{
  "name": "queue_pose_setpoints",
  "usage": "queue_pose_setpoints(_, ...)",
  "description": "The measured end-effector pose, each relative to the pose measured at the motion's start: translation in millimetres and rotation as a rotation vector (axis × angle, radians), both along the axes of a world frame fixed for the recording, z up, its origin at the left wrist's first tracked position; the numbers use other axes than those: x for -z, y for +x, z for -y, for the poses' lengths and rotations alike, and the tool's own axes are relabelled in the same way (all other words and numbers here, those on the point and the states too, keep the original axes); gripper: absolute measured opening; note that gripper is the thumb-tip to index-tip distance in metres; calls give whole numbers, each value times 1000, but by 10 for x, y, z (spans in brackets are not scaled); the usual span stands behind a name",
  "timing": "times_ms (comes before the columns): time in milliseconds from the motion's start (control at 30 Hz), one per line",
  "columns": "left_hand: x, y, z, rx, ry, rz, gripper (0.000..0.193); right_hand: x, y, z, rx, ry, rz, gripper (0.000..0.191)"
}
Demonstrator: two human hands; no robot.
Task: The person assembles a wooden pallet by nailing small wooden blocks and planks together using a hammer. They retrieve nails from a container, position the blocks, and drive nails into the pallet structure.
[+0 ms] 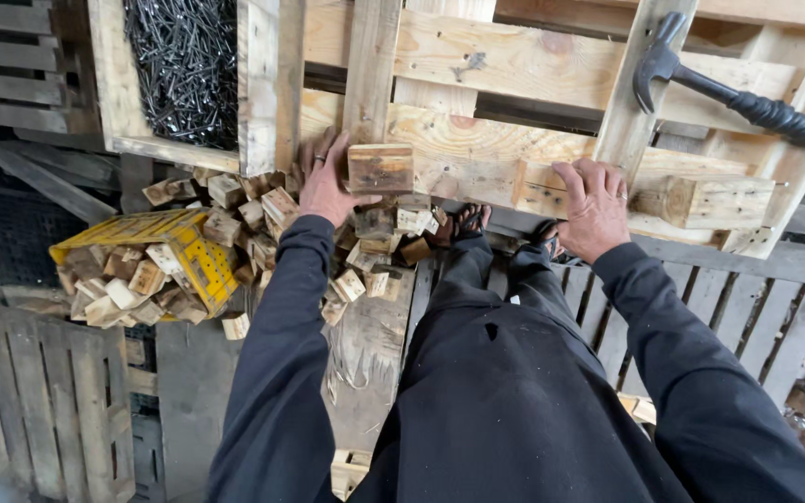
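Note:
My left hand (325, 183) grips a square wooden block (380, 169) and holds it against the near edge of a pale wooden pallet (514, 65). My right hand (593, 205) lies flat on another block (540, 190) at the pallet's edge, fingers spread over it. A third block (715, 201) sits further right along the same edge. A black claw hammer (738, 98) rests on the pallet's boards at the upper right, out of either hand's reach.
A wooden box full of dark nails (184, 65) stands at the upper left. Below it lies a heap of small wood blocks (235, 214), some spilling from a tipped yellow crate (174, 247). Grey pallets (48, 401) cover the floor around my legs.

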State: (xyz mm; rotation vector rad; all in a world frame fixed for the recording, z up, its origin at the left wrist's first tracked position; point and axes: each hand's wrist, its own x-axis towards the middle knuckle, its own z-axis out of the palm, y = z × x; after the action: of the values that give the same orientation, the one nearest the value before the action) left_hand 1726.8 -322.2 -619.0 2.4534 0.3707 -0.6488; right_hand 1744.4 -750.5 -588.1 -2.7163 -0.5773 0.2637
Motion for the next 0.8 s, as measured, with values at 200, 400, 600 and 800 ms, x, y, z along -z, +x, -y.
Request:
queue_pose_setpoints(200,-201,-259,40,-39,-34,323,142,12,34,-26,-3,24,19,93)
queue_pose_setpoints(400,-80,-126,144,276,89,271,111,23,31,-15,-19,56,11,94)
queue_pose_setpoints(600,67,158,470,248,2,348,94,23,27,-9,-22,51,25,93)
queue_pose_setpoints(800,-104,146,275,387,32,310,89,14,9,14,5,46,-8,93)
